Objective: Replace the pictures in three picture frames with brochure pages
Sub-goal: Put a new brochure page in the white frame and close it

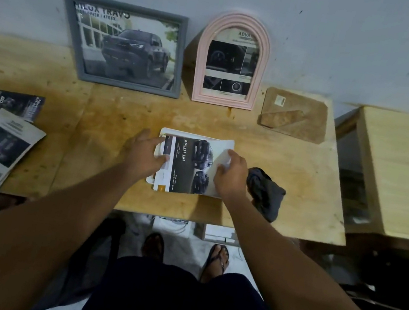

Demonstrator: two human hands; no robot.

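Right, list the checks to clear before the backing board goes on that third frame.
1. Grey frame holds a truck page: ok.
2. Pink arched frame holds a page: ok.
3. Brochure page flat on the white frame: not ok, its right edge curls up at the right hand.
4. Left hand pressing the page down: ok.
5. Backing board free, nothing on it: ok.
6. Grey cloth clear of the white frame: cannot tell, the right hand hides the gap.
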